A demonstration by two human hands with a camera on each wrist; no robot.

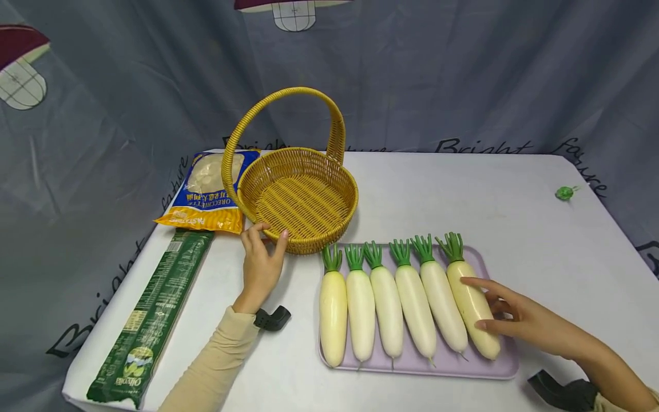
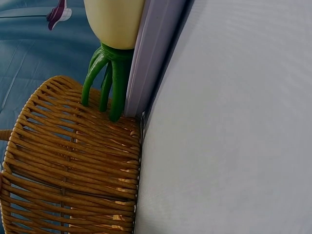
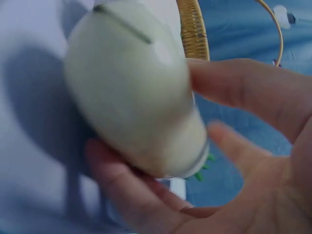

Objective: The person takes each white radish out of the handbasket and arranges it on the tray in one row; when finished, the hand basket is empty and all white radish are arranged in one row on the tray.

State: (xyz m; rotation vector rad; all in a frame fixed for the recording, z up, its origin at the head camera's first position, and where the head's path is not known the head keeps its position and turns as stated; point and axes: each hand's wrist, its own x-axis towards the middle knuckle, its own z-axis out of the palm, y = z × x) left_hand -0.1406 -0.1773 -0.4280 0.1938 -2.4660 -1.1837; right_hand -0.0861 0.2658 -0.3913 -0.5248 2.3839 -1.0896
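Note:
Several white radishes with short green stalks lie side by side on a pale purple tray (image 1: 422, 369). At the tray's right end, my right hand (image 1: 535, 320) holds the outermost white radish (image 1: 471, 303), index finger across it and thumb on its near part. The right wrist view has this radish (image 3: 131, 83) blurred, between thumb (image 3: 234, 80) and fingers. My left hand (image 1: 261, 269) grips the near rim of a yellow woven basket (image 1: 304, 206) with a tall handle. In the left wrist view the basket's side (image 2: 73, 161) stands against the tray's corner.
Left of the basket lies a blue and orange orecchiette bag (image 1: 208, 191). A long green package (image 1: 154, 315) stretches along the table's left side. Far right sits a small green object (image 1: 564, 193). A grey printed curtain (image 1: 412, 86) hangs behind the white table (image 1: 432, 194).

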